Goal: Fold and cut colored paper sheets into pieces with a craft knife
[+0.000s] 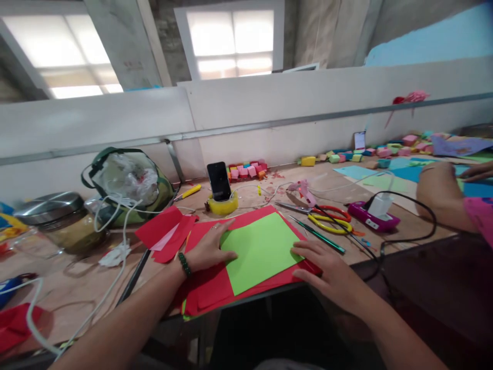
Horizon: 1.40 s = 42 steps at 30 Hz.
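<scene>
Right up at the near edge of the table, I've got a bright green sheet point(262, 252) lying flat on a stack of red sheets point(206, 290), sitting between my two hands. My left hand point(211, 247) is spread wide at its left side, thumb on the green and fingers reaching up toward the top corner. My right hand point(325, 263) is on the right-hand corner, fingertips on the green, thumb lower down over the red and apart from them. Neither one is pinched shut.

Just past the stack on the right there's a slim green tool point(323, 237), then scissors with yellow point(330, 226) and red handles, with a purple power strip point(373, 218) beside them. Bit further out: a pink glue gun point(305, 194), plus a phone point(219, 180) propped in a yellow roll point(224, 205). Colored blocks point(246, 171) line up behind, near the wall.
</scene>
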### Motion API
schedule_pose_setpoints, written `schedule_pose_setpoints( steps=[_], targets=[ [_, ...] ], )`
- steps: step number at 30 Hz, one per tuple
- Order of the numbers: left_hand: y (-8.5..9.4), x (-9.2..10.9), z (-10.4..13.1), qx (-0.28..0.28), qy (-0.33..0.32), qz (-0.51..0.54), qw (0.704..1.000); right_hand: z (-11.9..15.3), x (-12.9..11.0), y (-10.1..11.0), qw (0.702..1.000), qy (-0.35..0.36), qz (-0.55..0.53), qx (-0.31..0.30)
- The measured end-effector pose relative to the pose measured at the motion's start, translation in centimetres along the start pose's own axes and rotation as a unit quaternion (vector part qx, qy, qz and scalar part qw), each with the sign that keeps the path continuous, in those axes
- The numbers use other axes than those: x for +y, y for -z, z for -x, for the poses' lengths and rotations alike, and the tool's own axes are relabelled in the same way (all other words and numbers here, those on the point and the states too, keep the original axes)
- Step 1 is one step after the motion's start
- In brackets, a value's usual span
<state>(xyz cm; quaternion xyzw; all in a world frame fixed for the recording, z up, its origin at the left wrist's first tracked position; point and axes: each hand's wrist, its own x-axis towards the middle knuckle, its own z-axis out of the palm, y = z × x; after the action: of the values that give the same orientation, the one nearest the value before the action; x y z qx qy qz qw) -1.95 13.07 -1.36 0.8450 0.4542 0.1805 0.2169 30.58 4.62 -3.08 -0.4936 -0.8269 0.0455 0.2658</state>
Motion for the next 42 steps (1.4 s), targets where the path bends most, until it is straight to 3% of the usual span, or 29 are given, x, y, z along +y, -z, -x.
schedule_pose_setpoints(
  steps=[3, 6, 10, 15, 18, 21, 28, 34, 42],
  targets=[
    [-0.2, -0.4, -0.5, 0.052, 0.012, 0.054, 0.997, 0.0, 0.1, 0.2, 1.0, -0.018, -0.024, 0.001],
    [0.4, -0.9, -0.7, 0.065, 0.038, 0.069, 0.995, 0.3, 0.7, 1.4, 0.998, -0.04, -0.037, 0.039],
    [2.7, -1.2, 0.6, 0.069, 0.047, -0.01, 0.996, 1.4, 0.8, 3.4, 0.995, -0.074, -0.024, 0.057],
    [4.6, -1.1, 6.7, 0.029, 0.01, -0.14, 0.99, 2.7, 0.3, 3.8, 0.997, -0.066, -0.038, 0.007],
    [3.6, -1.1, 10.9, 0.035, 0.015, -0.169, 0.985, 2.8, 0.5, 3.4, 0.997, -0.074, -0.025, 0.013],
    [2.1, -0.5, 13.1, 0.022, 0.048, -0.154, 0.987, 2.3, 0.5, 3.0, 0.998, -0.059, -0.005, 0.035],
    [1.1, 1.2, 12.7, 0.044, 0.13, -0.1, 0.986, 1.1, -1.2, 1.2, 0.994, 0.103, -0.032, 0.007],
    [0.3, 1.3, 12.4, 0.071, 0.133, -0.088, 0.985, 0.6, -0.4, 0.7, 0.995, 0.087, -0.007, 0.047],
    [-0.2, 1.5, 12.6, 0.088, 0.13, -0.17, 0.973, 0.4, 2.2, 0.6, 0.996, 0.045, 0.056, 0.052]
  ],
)
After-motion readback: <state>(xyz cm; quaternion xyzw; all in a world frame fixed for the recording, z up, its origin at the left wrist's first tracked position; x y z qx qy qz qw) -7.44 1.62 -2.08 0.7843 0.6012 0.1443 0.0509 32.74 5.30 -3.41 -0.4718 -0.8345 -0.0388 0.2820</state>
